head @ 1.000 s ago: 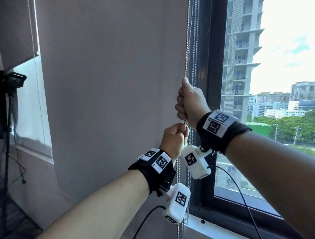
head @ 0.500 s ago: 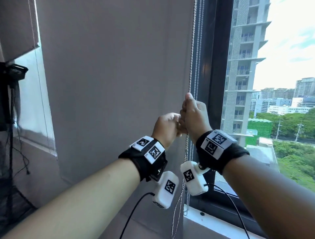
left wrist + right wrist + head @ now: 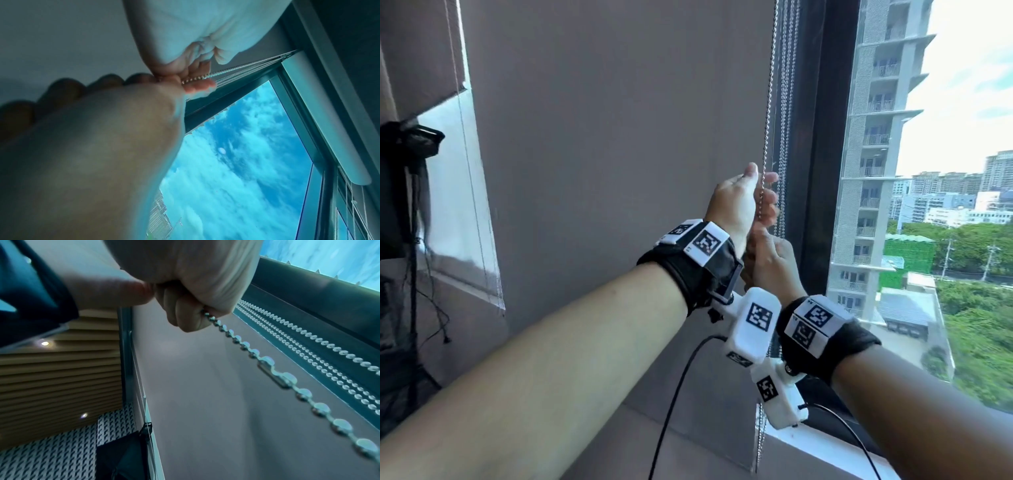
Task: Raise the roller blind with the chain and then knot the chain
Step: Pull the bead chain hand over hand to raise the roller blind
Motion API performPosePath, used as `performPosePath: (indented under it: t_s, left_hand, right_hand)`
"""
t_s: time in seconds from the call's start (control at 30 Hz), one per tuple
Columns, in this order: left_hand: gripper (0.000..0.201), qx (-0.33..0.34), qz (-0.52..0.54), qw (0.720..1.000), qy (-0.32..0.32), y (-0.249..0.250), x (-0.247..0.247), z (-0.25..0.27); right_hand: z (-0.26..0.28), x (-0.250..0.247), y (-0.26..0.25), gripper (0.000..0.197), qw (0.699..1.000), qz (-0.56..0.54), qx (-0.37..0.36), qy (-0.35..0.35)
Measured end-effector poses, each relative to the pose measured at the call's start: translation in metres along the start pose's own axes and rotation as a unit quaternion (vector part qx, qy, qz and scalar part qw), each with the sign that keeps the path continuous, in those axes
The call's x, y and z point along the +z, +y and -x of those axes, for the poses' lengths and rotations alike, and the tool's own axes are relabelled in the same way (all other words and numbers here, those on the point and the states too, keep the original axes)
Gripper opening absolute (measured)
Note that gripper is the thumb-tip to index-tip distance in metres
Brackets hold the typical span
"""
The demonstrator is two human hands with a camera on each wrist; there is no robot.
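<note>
The grey roller blind [image 3: 619, 137] hangs down over the window. Its metal bead chain [image 3: 769, 102] runs along the blind's right edge. My left hand [image 3: 739, 205] is the upper one and grips the chain in its curled fingers. Directly under it my right hand [image 3: 770, 263] holds the same strand in a fist. In the left wrist view the left fingers [image 3: 197, 76] close round the chain [image 3: 236, 69]. Seen from the right wrist, a fist [image 3: 195, 305] clamps the chain [image 3: 255, 353], which carries a small connector [image 3: 273, 378]. The chain's slack hangs below [image 3: 758, 438].
Further bead chains [image 3: 787, 102] hang just right of the gripped strand, against the dark window frame [image 3: 815, 137]. A white sill [image 3: 825, 448] lies below. A second blind [image 3: 421, 51] and a black stand [image 3: 400, 188] are at the left. A wrist-camera cable [image 3: 674, 394] dangles under my arms.
My right hand has pulled the chain down from above the left hand to below it. My left hand has risen and taken a new grip higher on the chain.
</note>
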State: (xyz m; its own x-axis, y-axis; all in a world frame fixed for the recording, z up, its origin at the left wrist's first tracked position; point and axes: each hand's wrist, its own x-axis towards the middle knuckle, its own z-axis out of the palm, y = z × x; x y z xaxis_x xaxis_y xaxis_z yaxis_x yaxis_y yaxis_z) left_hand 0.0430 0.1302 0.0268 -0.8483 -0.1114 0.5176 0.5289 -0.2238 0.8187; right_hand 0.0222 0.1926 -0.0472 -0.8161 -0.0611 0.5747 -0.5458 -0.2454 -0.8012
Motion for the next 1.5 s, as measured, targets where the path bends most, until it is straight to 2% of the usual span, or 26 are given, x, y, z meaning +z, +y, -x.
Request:
performPosePath:
  t_s: [0.13,0.3,0.43,0.53,0.7,0.83,0.93,1.0,1.13,1.3,1.43,1.5]
  left_hand:
    - [0.040,0.035,-0.051,0.998,0.005,-0.003,-0.001,-0.002]
    - [0.041,0.031,-0.052,0.998,0.012,-0.002,-0.008,-0.003]
    - [0.040,0.033,-0.036,0.999,0.018,-0.005,-0.006,-0.001]
    - [0.042,0.015,-0.048,0.999,0.022,-0.016,-0.004,0.004]
    - [0.042,-0.018,-0.056,0.998,0.014,-0.045,-0.018,0.015]
    - [0.034,-0.044,-0.087,0.995,0.011,-0.066,-0.027,0.029]
    - [0.030,-0.061,-0.104,0.993,0.009,-0.074,-0.028,0.036]
    - [0.030,-0.064,-0.113,0.991,0.012,-0.075,-0.027,0.037]
    - [0.032,-0.068,-0.145,0.987,0.002,-0.080,-0.029,0.038]
    - [0.027,-0.059,-0.135,0.988,-0.046,-0.081,-0.038,0.036]
    - [0.019,-0.023,-0.100,0.994,-0.028,-0.065,-0.044,0.018]
    - [0.023,-0.002,-0.088,0.996,-0.023,-0.053,-0.040,0.007]
  right_hand:
    - [0.000,0.000,0.006,0.046,0.997,0.053,-0.037,-0.035]
    - [-0.005,-0.011,0.013,0.022,0.995,0.047,-0.001,-0.090]
    - [-0.026,-0.017,-0.001,0.033,0.995,0.063,-0.038,-0.061]
    - [-0.040,-0.017,-0.015,0.025,0.995,0.067,-0.072,-0.018]
    - [-0.055,-0.009,-0.038,0.032,0.993,0.069,-0.096,0.010]
    - [-0.056,0.005,-0.043,0.040,0.999,0.012,-0.043,-0.006]
    - [-0.048,0.015,-0.026,0.044,1.000,-0.017,-0.005,0.018]
    - [-0.046,0.018,-0.018,0.043,0.999,-0.014,-0.003,0.038]
    - [-0.047,0.017,-0.019,0.041,0.999,-0.013,-0.002,0.034]
    - [-0.042,0.008,-0.025,0.043,0.999,-0.020,-0.020,0.018]
    - [-0.046,0.001,-0.022,0.048,0.998,0.006,-0.060,0.035]
    - [-0.044,-0.002,-0.022,0.048,0.996,0.026,-0.081,0.040]
